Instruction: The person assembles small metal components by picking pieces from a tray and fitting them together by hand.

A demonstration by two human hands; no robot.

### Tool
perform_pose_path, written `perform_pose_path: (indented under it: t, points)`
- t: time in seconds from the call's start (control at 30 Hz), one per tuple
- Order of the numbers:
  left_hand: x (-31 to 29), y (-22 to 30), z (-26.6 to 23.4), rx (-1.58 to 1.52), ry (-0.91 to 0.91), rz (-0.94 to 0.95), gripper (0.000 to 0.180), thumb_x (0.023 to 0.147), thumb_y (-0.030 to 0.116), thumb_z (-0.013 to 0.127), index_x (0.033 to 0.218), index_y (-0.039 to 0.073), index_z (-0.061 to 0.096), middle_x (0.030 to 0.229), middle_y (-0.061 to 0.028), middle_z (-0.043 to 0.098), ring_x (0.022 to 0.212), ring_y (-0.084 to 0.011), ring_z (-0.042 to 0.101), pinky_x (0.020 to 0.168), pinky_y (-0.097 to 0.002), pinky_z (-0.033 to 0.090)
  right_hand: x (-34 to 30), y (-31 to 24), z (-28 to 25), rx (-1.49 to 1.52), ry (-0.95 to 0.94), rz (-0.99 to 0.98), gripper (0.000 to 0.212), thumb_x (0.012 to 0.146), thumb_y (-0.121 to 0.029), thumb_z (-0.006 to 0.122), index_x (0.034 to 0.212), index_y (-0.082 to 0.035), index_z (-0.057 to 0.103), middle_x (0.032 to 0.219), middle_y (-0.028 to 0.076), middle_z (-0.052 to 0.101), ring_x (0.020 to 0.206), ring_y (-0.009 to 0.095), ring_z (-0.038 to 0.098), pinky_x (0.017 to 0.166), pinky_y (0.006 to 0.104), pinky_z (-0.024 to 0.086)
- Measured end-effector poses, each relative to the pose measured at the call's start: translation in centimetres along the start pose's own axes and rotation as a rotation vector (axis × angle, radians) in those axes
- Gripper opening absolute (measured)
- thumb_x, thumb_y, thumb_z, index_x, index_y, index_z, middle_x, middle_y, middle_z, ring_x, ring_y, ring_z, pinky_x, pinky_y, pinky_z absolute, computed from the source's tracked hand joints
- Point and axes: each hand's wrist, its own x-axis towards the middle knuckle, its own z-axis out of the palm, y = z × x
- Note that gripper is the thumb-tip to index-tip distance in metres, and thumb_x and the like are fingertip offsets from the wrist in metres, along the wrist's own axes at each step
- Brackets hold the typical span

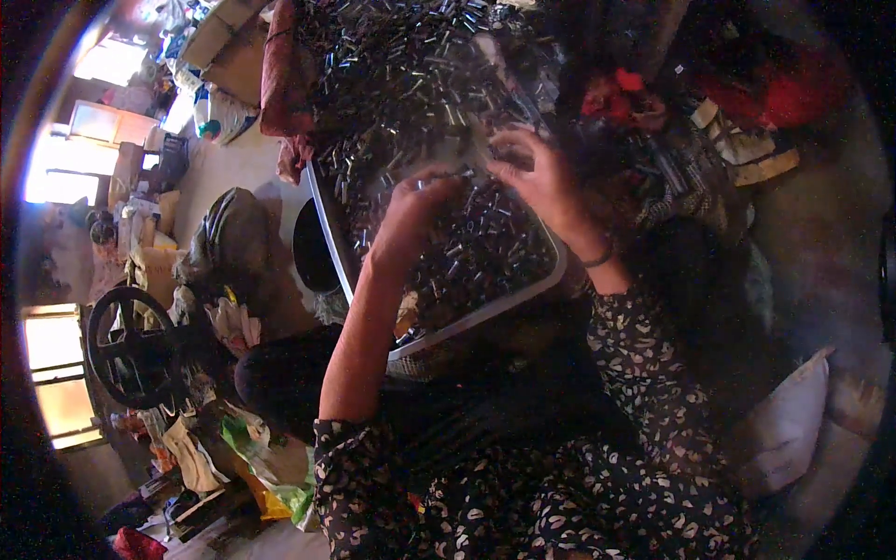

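Note:
Both my hands are over a light-rimmed tray (471,315) filled with small shiny metal pieces (485,224), which look like bolts or pins. My left hand (418,201) is bent at the wrist, its fingers pinched together. At their tips shows a small bright metal piece (466,174), like a bolt. Close by on the right, my right hand (534,173) has its fingers curled toward the thumb. Something small and dark seems to be between them, too unclear to name. A gap separates the two hands.
More metal pieces (401,75) heap up beyond the tray, beside a reddish sack (285,75). A dark wheel (131,345) and piled bags stand at left. Red cloth (616,98) and cardboard pieces (765,168) lie at right, with a pale sack (789,425) nearer me.

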Motion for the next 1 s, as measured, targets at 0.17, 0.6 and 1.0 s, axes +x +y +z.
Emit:
perform_pose_path:
  t: [0.17, 0.6, 1.0]
  points:
    - [-0.2, -0.1, 0.2, -0.082, 0.014, 0.042, 0.018, 0.073, 0.014, 0.056, 0.088, 0.003, 0.056, 0.069, -0.0009, 0.055, 0.058, -0.0078, 0.049, 0.052, -0.0199, 0.038, 0.1, -0.5, -0.5, -0.200, -0.077, -0.039, 0.014, 0.075, -0.016, 0.057, 0.081, -0.003, 0.059, 0.079, 0.010, 0.059, 0.077, 0.020, 0.056, 0.070, 0.0286, 0.043]
    - [-0.2, -0.5, 0.4, 0.136, 0.048, 0.135, 0.022, 0.071, 0.012, 0.058, 0.090, 0.001, 0.056, 0.070, -0.0018, 0.055, 0.061, -0.0087, 0.050, 0.055, -0.0198, 0.039, -0.3, -0.9, -0.5, -0.271, -0.170, 0.098, 0.021, 0.078, -0.022, 0.057, 0.085, -0.002, 0.060, 0.076, 0.005, 0.061, 0.066, 0.008, 0.054, 0.061, 0.0228, 0.042]
    - [-0.8, -0.7, 0.6, 0.098, 0.092, 0.040, 0.014, 0.074, 0.009, 0.056, 0.086, 0.001, 0.056, 0.071, -0.0013, 0.058, 0.059, -0.0068, 0.053, 0.052, -0.0188, 0.041, -0.4, -1.4, -0.5, -0.206, -0.201, 0.104, 0.022, 0.077, -0.021, 0.057, 0.085, -0.001, 0.059, 0.078, 0.008, 0.061, 0.068, 0.013, 0.056, 0.063, 0.0250, 0.043]
